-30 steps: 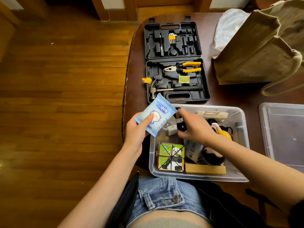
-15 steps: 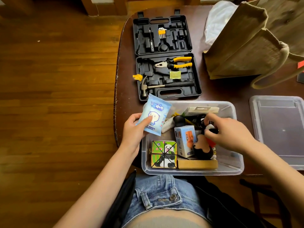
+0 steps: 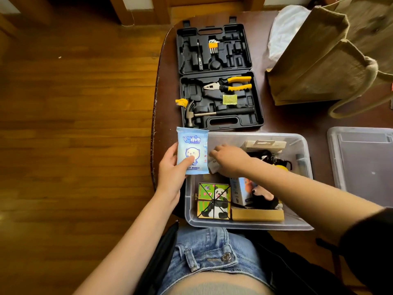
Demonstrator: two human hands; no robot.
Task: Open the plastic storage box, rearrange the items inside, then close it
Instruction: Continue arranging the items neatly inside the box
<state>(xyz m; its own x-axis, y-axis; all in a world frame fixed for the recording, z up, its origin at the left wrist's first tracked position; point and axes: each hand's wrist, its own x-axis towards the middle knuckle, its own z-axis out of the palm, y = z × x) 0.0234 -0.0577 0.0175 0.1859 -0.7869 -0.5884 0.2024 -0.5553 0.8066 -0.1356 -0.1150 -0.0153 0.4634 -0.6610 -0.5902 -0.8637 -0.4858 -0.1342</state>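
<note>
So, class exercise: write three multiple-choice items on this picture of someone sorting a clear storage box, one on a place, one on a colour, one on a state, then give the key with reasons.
1. Where does the box's lid lie?
A. On the table, right of the storage box
B. On the floor
C. Shut on the box

2. What colour are the handles of the pliers in the tool case?
A. Red
B. Yellow and black
C. Green

3. What is the left hand doing?
A. Resting flat on the table
B. Lifting the hammer
C. Gripping a blue pack of wet wipes

Key: 1 A, the lid lies apart at the right edge; 2 B, the grips show yellow with black; 3 C, the thumb presses the pack's front.
</note>
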